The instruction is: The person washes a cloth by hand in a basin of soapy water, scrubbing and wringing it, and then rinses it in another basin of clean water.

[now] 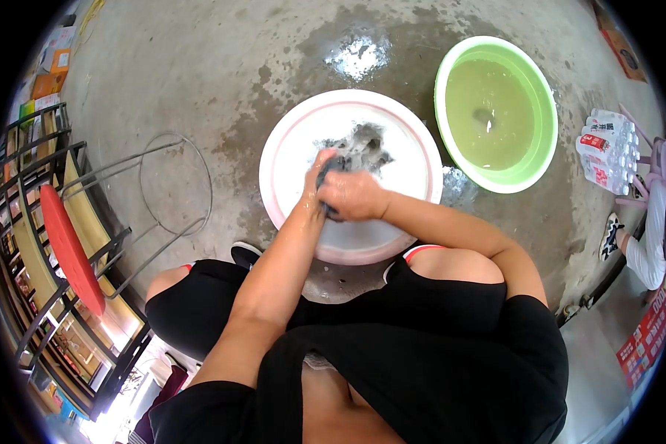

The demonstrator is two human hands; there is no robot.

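Both of my hands are together over a white basin (pixel 277 159) with a pink rim, which stands in front of me on the floor. My left hand (pixel 320 177) is wrapped round a dark wet cloth (pixel 327 172). Pressed against it from the right, my right hand (pixel 354 195) is closed on the same cloth. White suds fill the basin, and a dark patch of fabric (pixel 366 144) shows among them beyond my hands. Part of the cloth is hidden by my fingers.
A green basin (pixel 444 111) of murky water stands at the upper right on the wet floor. At left are a red stool (pixel 70 251) with metal legs and a shelf rack (pixel 89 203). Bottled water (pixel 607 152) and another person's leg (pixel 646 248) are at right.
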